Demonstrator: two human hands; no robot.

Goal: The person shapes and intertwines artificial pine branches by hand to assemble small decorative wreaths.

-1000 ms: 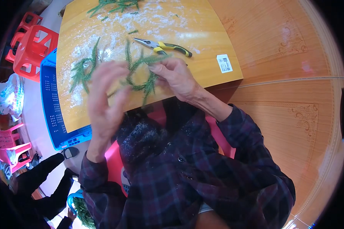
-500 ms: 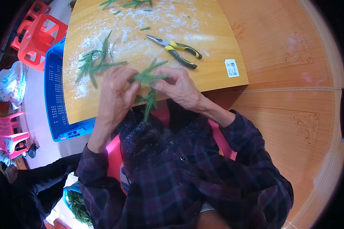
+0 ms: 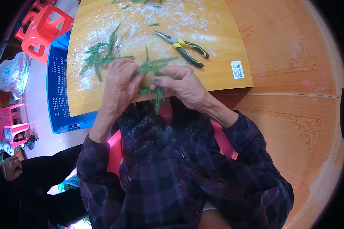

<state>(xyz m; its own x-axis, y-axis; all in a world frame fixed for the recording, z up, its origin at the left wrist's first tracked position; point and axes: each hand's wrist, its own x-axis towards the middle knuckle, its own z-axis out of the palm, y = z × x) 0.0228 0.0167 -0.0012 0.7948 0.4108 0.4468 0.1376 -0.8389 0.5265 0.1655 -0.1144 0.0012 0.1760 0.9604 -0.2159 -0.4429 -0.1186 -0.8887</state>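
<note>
Between my hands, over the table's near edge, is a green artificial pine sprig [image 3: 156, 65] with several needled twigs pointing up, right and down. My left hand [image 3: 122, 82] is closed on its left side, the fingers curled so that the grip itself is partly hidden. My right hand [image 3: 181, 84] pinches a twig on the right side between thumb and forefinger. Left of the hands, a second pine sprig [image 3: 103, 55] lies on the table with a thin stem showing. Beyond my right hand rest long-nose pliers [image 3: 187, 53] with yellow and black handles, their jaws pointing to the upper left.
The yellow wooden table [image 3: 218, 42] is dusted with white powder and bears a white label [image 3: 237, 70]. More green sprigs [image 3: 139, 1] lie at its far edge. A blue crate [image 3: 57, 91] stands left, near red stools [image 3: 46, 32]. Another person's hand [image 3: 12, 168] shows lower left.
The view has shifted slightly. In my hands the sprig's twigs have spread, one now pointing straight up, and my right thumb has moved lower on it. The other person's hand shows more fully.
</note>
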